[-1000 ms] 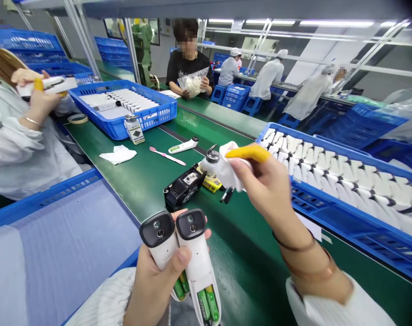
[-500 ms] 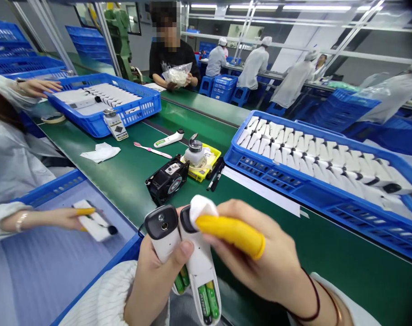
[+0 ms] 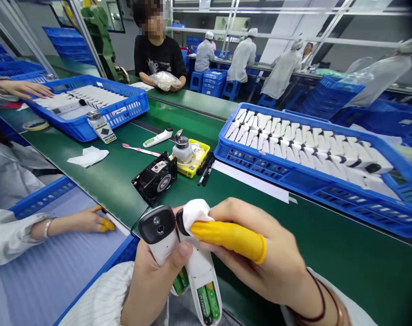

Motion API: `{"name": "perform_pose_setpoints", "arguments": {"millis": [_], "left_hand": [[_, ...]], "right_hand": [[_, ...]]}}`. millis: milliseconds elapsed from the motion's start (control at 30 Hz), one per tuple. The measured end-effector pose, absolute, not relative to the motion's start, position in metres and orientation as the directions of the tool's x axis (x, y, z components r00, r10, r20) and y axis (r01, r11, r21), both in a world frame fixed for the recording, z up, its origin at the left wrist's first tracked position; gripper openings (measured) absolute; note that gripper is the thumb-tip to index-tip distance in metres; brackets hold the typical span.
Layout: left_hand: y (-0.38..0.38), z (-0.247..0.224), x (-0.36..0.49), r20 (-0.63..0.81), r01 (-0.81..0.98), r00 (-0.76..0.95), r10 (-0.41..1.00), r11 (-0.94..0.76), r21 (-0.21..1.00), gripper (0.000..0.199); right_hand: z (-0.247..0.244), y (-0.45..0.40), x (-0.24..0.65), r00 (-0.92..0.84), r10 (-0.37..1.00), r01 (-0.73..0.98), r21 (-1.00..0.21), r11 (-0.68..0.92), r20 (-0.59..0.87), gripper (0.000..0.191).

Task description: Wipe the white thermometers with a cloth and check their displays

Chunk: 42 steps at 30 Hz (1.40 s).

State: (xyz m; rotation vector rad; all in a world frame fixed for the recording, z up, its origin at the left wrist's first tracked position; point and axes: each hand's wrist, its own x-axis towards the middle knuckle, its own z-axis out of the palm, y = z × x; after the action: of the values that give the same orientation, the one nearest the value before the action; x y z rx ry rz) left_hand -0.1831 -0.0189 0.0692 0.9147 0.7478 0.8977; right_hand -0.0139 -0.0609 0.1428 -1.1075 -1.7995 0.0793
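My left hand (image 3: 149, 278) grips two white infrared thermometers side by side, its thumb across them. The left thermometer (image 3: 158, 231) turns its black sensor head up at me. On the right thermometer (image 3: 199, 265) the battery bay is uncovered, and two green batteries (image 3: 208, 301) sit in it. My right hand (image 3: 277, 265), with a yellow finger cot (image 3: 229, 237) on one finger, pinches a white wiping cloth (image 3: 195, 212) against that thermometer's black head, covering much of it. Another thermometer (image 3: 158, 137) lies on the green bench beyond, its batteries showing.
A black fan (image 3: 156, 178), a yellow tray (image 3: 192, 170) with a dispenser bottle, and pens (image 3: 206, 170) stand ahead. A blue crate (image 3: 294, 181) of thermometers is at right, another crate (image 3: 138, 108) at back left. A co-worker's hand (image 3: 90, 221) reaches in from the left.
My view has shifted slightly, moving the bench items leftward. The cloth stays on the right thermometer's head. The co-worker's hand at left no longer shows the thermometer it held.
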Motion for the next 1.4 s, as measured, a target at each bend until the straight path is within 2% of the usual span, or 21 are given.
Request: {"name": "perform_pose_setpoints", "arguments": {"millis": [100,200,333,400,500,567,633,667,733,800,833,867,933,1033,1133,1200,1233,1267,1333,1367,1400], "left_hand": [[-0.021,0.064,-0.183,-0.205,-0.295,0.390,0.898,0.332,0.896,0.053],[-0.023,0.070,-0.180,-0.230,-0.292,0.408,0.883,0.366,0.884,0.051],[-0.023,0.081,-0.176,-0.234,-0.316,0.548,0.803,0.458,0.831,0.038],[-0.024,0.080,-0.176,-0.246,-0.305,0.524,0.816,0.449,0.840,0.034],[-0.026,0.074,-0.177,-0.272,-0.271,0.400,0.875,0.397,0.877,0.036],[-0.027,0.074,-0.176,-0.276,-0.287,0.426,0.861,0.418,0.862,0.039],[-0.027,0.079,-0.173,-0.276,-0.316,0.528,0.803,0.488,0.814,0.041],[-0.027,0.083,-0.171,-0.278,-0.319,0.574,0.771,0.523,0.791,0.040],[-0.027,0.090,-0.168,-0.292,-0.305,0.608,0.738,0.557,0.773,0.035],[-0.028,0.095,-0.166,-0.328,-0.264,0.622,0.712,0.584,0.767,0.030],[-0.028,0.097,-0.166,-0.347,-0.248,0.630,0.695,0.603,0.758,0.031],[-0.030,0.099,-0.165,-0.361,-0.239,0.641,0.677,0.624,0.744,0.032],[-0.033,0.104,-0.165,-0.367,-0.233,0.682,0.633,0.663,0.711,0.034],[-0.036,0.112,-0.162,-0.328,-0.243,0.725,0.605,0.671,0.701,0.031],[-0.034,0.116,-0.154,-0.267,-0.253,0.753,0.602,0.639,0.726,0.024],[-0.032,0.116,-0.146,-0.228,-0.257,0.766,0.601,0.611,0.749,0.023],[-0.032,0.116,-0.141,-0.218,-0.255,0.770,0.600,0.602,0.757,0.023],[-0.032,0.116,-0.137,-0.214,-0.252,0.771,0.600,0.595,0.763,0.023],[-0.034,0.115,-0.127,-0.208,-0.255,0.767,0.607,0.586,0.769,0.021],[-0.035,0.115,-0.123,-0.203,-0.260,0.766,0.609,0.584,0.769,0.021],[-0.037,0.115,-0.119,-0.199,-0.263,0.769,0.607,0.584,0.768,0.020]], "right_hand": [[0.137,-0.064,-0.018,-0.100,0.729,0.729,-0.449,0.517,0.677,0.008],[0.136,-0.064,-0.013,-0.072,0.742,0.779,-0.426,0.459,0.667,0.005],[0.139,-0.064,-0.005,0.120,0.599,0.841,-0.402,0.362,0.792,0.013],[0.140,-0.065,-0.005,0.113,0.602,0.776,-0.449,0.443,0.790,0.012],[0.138,-0.065,-0.008,-0.031,0.693,0.678,-0.495,0.544,0.720,0.007],[0.137,-0.065,-0.008,0.031,0.710,0.733,-0.499,0.462,0.704,0.004],[0.136,-0.064,-0.005,0.141,0.647,0.804,-0.468,0.367,0.750,0.008],[0.136,-0.065,-0.004,0.124,0.602,0.827,-0.417,0.376,0.789,0.010],[0.135,-0.066,-0.003,-0.069,0.529,0.822,-0.252,0.511,0.846,0.013],[0.134,-0.066,0.000,-0.327,0.483,0.771,-0.066,0.633,0.812,0.021],[0.133,-0.066,0.004,-0.412,0.457,0.763,0.025,0.645,0.788,0.022],[0.131,-0.065,0.009,-0.442,0.449,0.784,0.092,0.614,0.777,0.021],[0.127,-0.064,0.027,-0.359,0.492,0.881,0.114,0.459,0.793,0.018],[0.120,-0.072,0.058,-0.062,0.638,0.982,-0.067,0.176,0.767,0.019],[0.113,-0.098,0.068,0.124,0.766,0.990,-0.126,-0.057,0.630,0.025],[0.112,-0.123,0.057,0.204,0.785,0.972,-0.217,-0.091,0.585,0.023],[0.112,-0.136,0.048,0.255,0.803,0.939,-0.337,-0.072,0.539,0.021],[0.112,-0.147,0.036,0.303,0.837,0.864,-0.501,-0.040,0.456,0.019],[0.111,-0.165,0.011,0.331,0.917,0.556,-0.831,-0.001,0.220,0.025],[0.108,-0.170,0.000,0.310,0.944,0.350,-0.937,-0.005,0.111,0.028],[0.105,-0.174,-0.009,0.289,0.957,0.147,-0.989,-0.010,0.033,0.028]]}}
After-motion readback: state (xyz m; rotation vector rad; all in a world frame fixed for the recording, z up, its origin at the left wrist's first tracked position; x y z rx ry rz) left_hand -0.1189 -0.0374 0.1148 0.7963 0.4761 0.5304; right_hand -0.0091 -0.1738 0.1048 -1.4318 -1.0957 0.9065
